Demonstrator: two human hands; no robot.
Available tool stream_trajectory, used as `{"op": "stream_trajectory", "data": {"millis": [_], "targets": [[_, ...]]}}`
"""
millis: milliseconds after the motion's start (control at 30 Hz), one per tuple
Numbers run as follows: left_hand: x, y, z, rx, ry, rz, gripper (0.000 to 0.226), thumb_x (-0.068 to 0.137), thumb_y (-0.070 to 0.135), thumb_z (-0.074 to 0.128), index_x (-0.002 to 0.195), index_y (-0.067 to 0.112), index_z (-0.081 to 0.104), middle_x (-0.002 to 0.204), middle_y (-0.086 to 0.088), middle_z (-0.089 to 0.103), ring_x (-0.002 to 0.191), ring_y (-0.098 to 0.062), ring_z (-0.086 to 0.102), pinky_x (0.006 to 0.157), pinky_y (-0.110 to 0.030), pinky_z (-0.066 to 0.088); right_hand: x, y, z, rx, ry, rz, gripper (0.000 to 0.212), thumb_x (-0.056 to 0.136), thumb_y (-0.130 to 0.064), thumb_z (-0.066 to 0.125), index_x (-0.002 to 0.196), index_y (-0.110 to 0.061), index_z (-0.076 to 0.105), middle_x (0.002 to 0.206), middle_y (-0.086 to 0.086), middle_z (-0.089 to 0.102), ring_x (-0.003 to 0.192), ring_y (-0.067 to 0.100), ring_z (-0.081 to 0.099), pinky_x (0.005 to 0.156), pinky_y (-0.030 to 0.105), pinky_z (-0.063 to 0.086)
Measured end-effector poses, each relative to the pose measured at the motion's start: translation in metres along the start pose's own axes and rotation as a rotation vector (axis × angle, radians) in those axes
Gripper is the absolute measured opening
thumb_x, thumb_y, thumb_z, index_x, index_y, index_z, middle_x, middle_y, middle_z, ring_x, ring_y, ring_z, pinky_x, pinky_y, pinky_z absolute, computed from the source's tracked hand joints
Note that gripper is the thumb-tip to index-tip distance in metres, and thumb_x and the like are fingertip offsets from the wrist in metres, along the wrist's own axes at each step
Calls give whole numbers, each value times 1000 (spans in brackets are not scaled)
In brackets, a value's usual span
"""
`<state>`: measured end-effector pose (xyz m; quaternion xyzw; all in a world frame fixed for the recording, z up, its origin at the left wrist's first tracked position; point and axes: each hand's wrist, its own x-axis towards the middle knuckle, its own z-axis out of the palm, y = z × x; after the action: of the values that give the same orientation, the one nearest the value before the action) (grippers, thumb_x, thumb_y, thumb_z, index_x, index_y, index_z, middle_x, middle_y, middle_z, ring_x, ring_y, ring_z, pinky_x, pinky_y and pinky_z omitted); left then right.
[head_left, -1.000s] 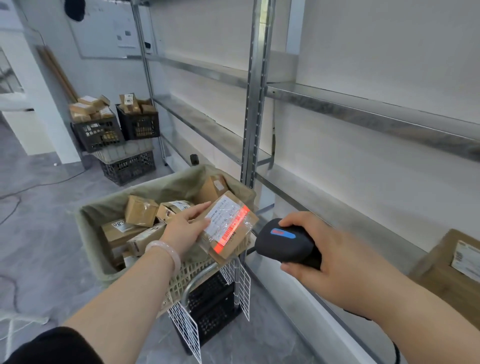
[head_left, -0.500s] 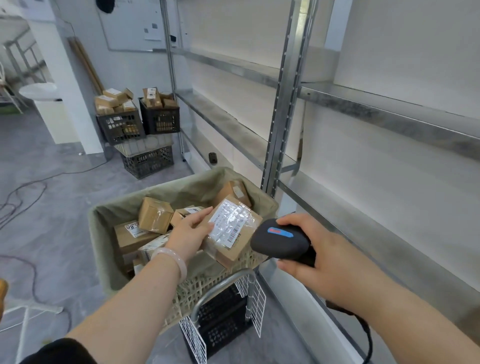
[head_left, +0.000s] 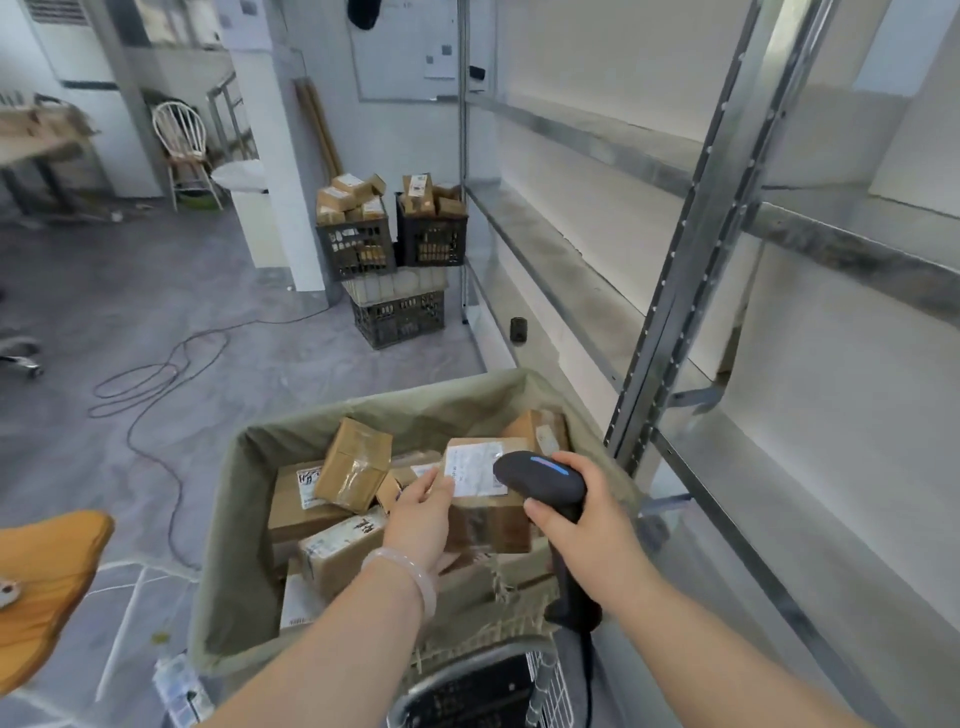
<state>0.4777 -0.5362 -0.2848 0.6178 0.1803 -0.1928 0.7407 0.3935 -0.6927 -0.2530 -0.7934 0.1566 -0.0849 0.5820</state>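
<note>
The left hand (head_left: 421, 514) is pinching the brown cardboard parcel (head_left: 493, 525) at nine o'clock; the right hand (head_left: 589, 525) is gripping the black handheld scanner (head_left: 540, 480), overhanging the white label (head_left: 470, 467) from three o'clock.

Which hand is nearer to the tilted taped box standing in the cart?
Left. The left hand, holding the labelled parcel, lies just right of the tilted box; the right hand, gripping the scanner, is farther right, beyond that parcel.

Both bare forearms are stretched forward from the lower edge of the view. The left hand (head_left: 422, 514) is shown back upward, its fingers laid on the edge of a parcel (head_left: 475, 467) that it holds. The right hand (head_left: 584, 525) is curled round the handle of a scanner (head_left: 540, 475).
</note>
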Motion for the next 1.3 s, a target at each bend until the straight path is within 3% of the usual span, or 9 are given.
{"op": "stream_trajectory", "data": {"millis": [167,267,400,567,667,767,900,1067,1300], "targets": [[25,28,17,10,9,102,47,100,32,58,146,34,47,140,2,55,121,-19,54,106,-43,47,62,-3,9,36,42,-10,54,87,-20,73,124,-44,42,120,-15,55,101,5,60,84,21,54],[36,40,14,178,-28,194,51,100,38,56,149,39,42,141,7,49,124,-16,46,108,-35,34,80,-6,12,44,94,-14,56,86,-23,74,126,-45,41,114,-23,53,103,13,62,88,44,57],[43,42,15,343,-135,286,55,100,32,58,152,35,39,155,0,41,143,-18,38,109,-30,30,66,-6,11,2,165,-53,57,85,-24,74,127,-47,42,117,-23,56,102,6,64,91,35,55],[33,41,26,666,-330,498,60,98,31,62,152,35,37,154,6,40,143,-14,36,113,-27,27,22,-2,6,48,350,-57,58,84,-21,76,118,-57,45,120,-20,59,103,8,65,93,32,54],[15,33,40,795,-472,626,60,96,29,65,151,30,40,150,5,43,141,-12,37,114,-22,24,-14,-2,2,57,502,-57,58,84,-16,75,115,-55,47,110,-33,60,101,3,64,92,34,54],[-7,17,61,894,-630,734,63,94,32,65,151,28,40,152,1,44,142,-14,35,116,-22,21,-59,-2,-6,40,666,-10,58,84,-17,75,112,-59,46,113,-23,61,96,15,66,83,40,57],[-56,-12,91,991,-841,817,69,93,43,62,155,34,31,158,-1,37,147,-19,28,122,-39,24,-128,-3,-27,-29,892,36,58,84,-20,73,114,-59,43,114,-9,64,94,17,65,85,46,56],[-135,-42,118,1052,-1088,977,73,95,43,60,157,37,22,163,-1,26,151,-18,21,123,-32,16,-218,-9,-50,-78,1145,77,57,85,-17,72,120,-52,44,115,-16,63,95,18,65,88,45,55],[-238,-78,136,1085,-1333,1111,75,94,47,58,157,42,17,165,1,18,151,-21,17,123,-38,21,-327,-13,-67,-74,1402,93,54,87,-13,70,120,-48,47,114,-25,57,96,-1,61,75,14,48]]}}
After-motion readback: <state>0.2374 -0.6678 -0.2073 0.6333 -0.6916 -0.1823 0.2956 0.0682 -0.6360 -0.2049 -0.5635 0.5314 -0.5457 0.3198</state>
